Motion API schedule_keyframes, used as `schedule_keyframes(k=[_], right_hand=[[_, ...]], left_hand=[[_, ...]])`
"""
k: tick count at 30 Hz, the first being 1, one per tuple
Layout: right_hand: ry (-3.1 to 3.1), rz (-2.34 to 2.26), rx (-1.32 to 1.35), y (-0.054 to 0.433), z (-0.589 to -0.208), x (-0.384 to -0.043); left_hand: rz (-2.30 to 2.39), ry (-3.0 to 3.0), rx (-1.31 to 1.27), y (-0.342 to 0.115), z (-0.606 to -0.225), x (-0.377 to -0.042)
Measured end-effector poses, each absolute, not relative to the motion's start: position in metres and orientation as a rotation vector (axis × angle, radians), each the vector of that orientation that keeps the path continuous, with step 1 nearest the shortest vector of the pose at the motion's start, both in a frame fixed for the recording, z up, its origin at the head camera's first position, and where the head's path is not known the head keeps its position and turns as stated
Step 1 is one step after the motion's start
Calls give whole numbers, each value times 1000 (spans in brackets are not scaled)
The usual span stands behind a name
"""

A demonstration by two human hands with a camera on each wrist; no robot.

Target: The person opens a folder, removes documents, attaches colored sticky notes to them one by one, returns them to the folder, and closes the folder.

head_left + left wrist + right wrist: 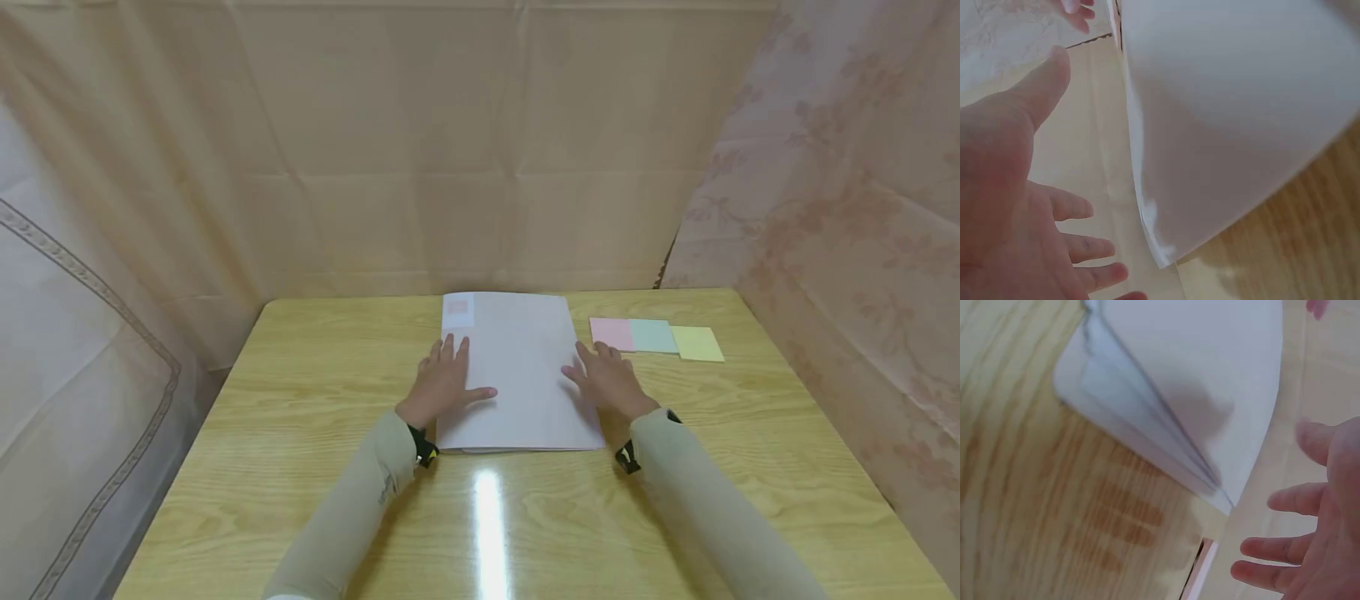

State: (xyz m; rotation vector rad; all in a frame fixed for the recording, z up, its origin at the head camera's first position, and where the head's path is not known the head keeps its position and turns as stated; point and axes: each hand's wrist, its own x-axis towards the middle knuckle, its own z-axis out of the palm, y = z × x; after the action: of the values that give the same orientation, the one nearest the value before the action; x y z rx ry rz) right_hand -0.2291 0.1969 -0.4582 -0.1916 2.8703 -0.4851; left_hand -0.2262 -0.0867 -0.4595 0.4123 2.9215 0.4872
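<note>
A white booklet (521,375) lies flat in the middle of the table, with a pale pink square (457,307) at its top left corner. My left hand (442,383) is at its left edge, fingers spread and thumb pointing inward over the cover. At the right edge is my right hand (607,382), its fingers also spread. Both wrist views show gaps between the hands and the paper. Several layered sheets (1147,419) show along the booklet's edge in the right wrist view. Neither hand holds anything.
Right of the booklet, a pink sticky note pad (611,334), a pale green one (653,336) and a yellow one (697,343) lie in a row. The wooden table (315,367) ends at a beige curtain (360,167) behind. Patterned cloth (862,208) hangs at the right.
</note>
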Motion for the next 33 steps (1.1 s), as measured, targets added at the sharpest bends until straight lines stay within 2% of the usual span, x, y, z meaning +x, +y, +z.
schedule_keyframes(k=[20, 33], right_hand=[[2882, -319, -354, 213, -473, -228], [2860, -273, -336, 217, -478, -227]], left_hand=[[369, 2808, 709, -80, -460, -192], [235, 2806, 809, -69, -466, -179]])
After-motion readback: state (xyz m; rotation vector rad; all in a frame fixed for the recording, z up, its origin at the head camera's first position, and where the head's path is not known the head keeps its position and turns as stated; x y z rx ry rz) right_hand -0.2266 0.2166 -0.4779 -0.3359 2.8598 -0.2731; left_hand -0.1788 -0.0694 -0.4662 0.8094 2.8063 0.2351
